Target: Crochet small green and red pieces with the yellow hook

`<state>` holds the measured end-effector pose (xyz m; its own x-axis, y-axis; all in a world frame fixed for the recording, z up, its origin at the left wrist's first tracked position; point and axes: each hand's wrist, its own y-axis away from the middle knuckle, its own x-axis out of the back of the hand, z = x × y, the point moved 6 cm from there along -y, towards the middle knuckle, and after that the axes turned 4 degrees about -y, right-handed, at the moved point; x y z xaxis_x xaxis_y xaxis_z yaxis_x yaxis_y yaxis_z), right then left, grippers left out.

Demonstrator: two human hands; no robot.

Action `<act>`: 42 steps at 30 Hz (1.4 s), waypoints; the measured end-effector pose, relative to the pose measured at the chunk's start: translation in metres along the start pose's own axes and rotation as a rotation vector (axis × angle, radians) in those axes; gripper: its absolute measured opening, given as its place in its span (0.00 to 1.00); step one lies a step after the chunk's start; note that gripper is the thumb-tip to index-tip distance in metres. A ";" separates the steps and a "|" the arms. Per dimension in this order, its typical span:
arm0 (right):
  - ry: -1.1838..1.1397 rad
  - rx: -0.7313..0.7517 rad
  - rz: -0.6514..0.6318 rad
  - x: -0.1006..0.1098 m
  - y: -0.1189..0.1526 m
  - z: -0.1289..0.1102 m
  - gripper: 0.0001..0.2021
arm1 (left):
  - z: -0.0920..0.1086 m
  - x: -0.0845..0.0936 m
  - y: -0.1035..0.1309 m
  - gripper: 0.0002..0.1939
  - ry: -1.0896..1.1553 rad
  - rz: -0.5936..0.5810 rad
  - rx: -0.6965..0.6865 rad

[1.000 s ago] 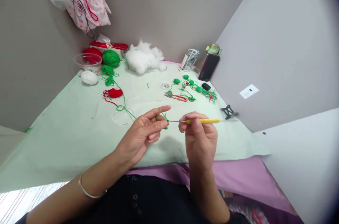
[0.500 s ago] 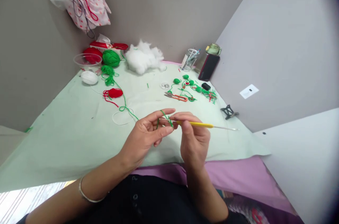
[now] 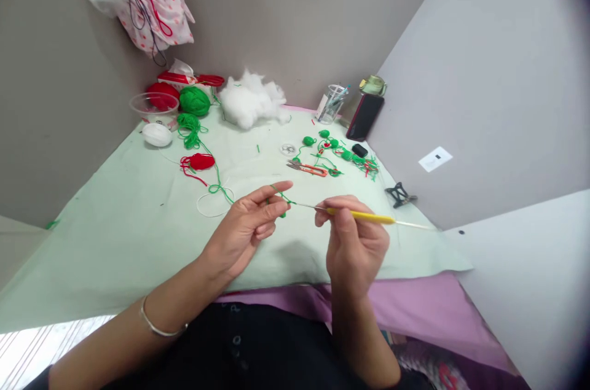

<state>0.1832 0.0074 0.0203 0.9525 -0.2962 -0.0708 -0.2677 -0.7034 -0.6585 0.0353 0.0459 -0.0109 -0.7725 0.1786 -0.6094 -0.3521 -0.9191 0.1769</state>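
My left hand (image 3: 249, 221) pinches a small piece of green yarn (image 3: 284, 214) between thumb and fingers, while its index finger points out with a strand looped over it. That strand runs back over the cloth to a loose green bundle (image 3: 191, 130). In my right hand (image 3: 357, 236) is a crochet hook with a yellow handle (image 3: 369, 217), held like a pen. The hook's thin metal tip reaches left and meets the green yarn just off my left fingertips. Its other metal end sticks out to the right.
Behind my hands lie orange thread snips (image 3: 308, 168) and several small green yarn pieces (image 3: 334, 143). White stuffing (image 3: 251, 100), a green yarn ball (image 3: 194, 101), a red yarn bundle (image 3: 200, 161) and a white ball (image 3: 157, 134) sit further left. A phone (image 3: 365, 117) leans at the back right.
My right hand has moved right, drawing the hook away from my left hand so that its tip is now at the yarn's edge. My left hand has shifted slightly left.
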 end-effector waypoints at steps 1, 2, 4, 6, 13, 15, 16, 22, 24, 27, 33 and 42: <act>-0.028 -0.022 -0.012 -0.002 0.000 0.001 0.11 | 0.002 -0.001 0.001 0.21 -0.031 0.016 -0.045; -0.003 -0.007 -0.038 -0.005 0.001 0.001 0.10 | 0.003 -0.002 0.003 0.25 -0.062 0.030 -0.089; 0.166 0.132 -0.074 -0.011 0.005 -0.004 0.11 | 0.003 -0.004 0.006 0.32 -0.092 0.042 -0.141; 0.327 0.299 -0.070 -0.014 0.011 -0.010 0.13 | -0.002 -0.005 0.007 0.32 -0.072 0.011 -0.081; -0.145 -0.089 0.030 0.003 -0.002 0.007 0.09 | 0.000 -0.003 0.003 0.20 -0.073 -0.051 -0.001; -0.179 -0.136 -0.046 -0.003 -0.003 0.010 0.08 | 0.000 -0.004 0.005 0.22 -0.127 -0.061 -0.023; -0.167 -0.146 -0.073 -0.006 -0.003 0.011 0.08 | 0.000 -0.005 0.005 0.22 -0.153 -0.069 -0.025; -0.088 -0.131 -0.067 -0.009 0.001 0.014 0.09 | 0.000 -0.003 0.004 0.16 -0.234 -0.057 -0.071; 0.041 -0.017 -0.083 -0.011 0.005 0.007 0.09 | -0.001 -0.003 0.004 0.18 -0.204 -0.028 -0.079; 0.308 0.259 -0.099 -0.016 0.012 -0.006 0.14 | -0.005 -0.002 0.002 0.23 -0.101 -0.004 -0.039; 0.023 -0.011 -0.030 0.002 0.000 0.008 0.10 | -0.008 0.002 0.000 0.18 -0.035 -0.055 0.068; 0.276 0.289 -0.038 -0.012 0.014 -0.008 0.13 | -0.010 -0.004 0.006 0.26 -0.032 -0.040 0.041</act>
<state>0.1673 -0.0038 0.0178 0.8754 -0.4639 0.1358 -0.1437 -0.5181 -0.8432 0.0419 0.0361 -0.0151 -0.7738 0.2267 -0.5915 -0.4037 -0.8960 0.1848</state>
